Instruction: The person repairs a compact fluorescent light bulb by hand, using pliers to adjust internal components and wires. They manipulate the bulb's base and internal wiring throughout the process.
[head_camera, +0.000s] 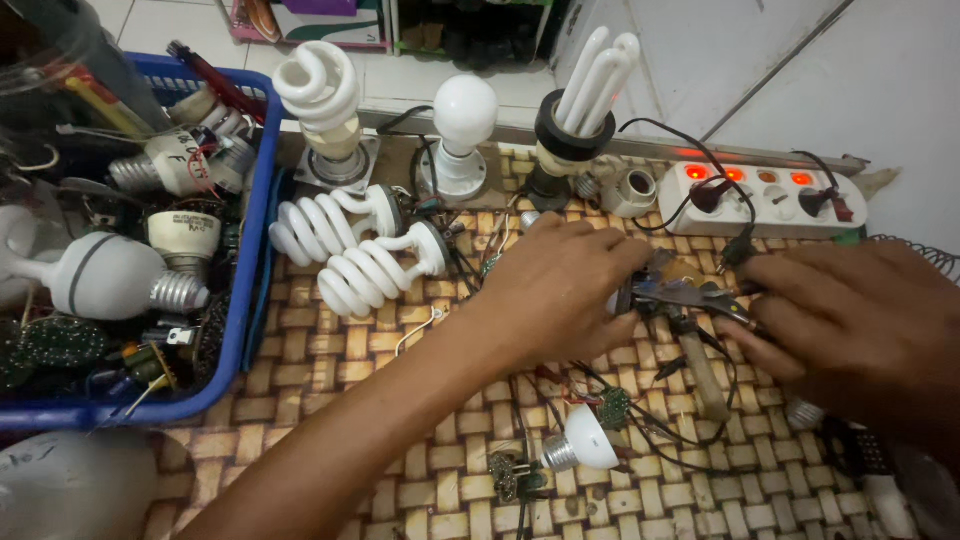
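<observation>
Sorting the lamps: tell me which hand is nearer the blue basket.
Left. The left hand is in the middle of the table, some way right of the blue basket; the right hand is farther right, below the power strip.

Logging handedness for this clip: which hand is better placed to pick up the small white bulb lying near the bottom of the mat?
Probably left. The left hand sits almost directly above the small white bulb, its forearm passing just beside it. The right hand is farther off, fingers on the dark metal tool.

blue basket (255, 215), spiral lamps (345, 255), power strip (765, 200)
</observation>
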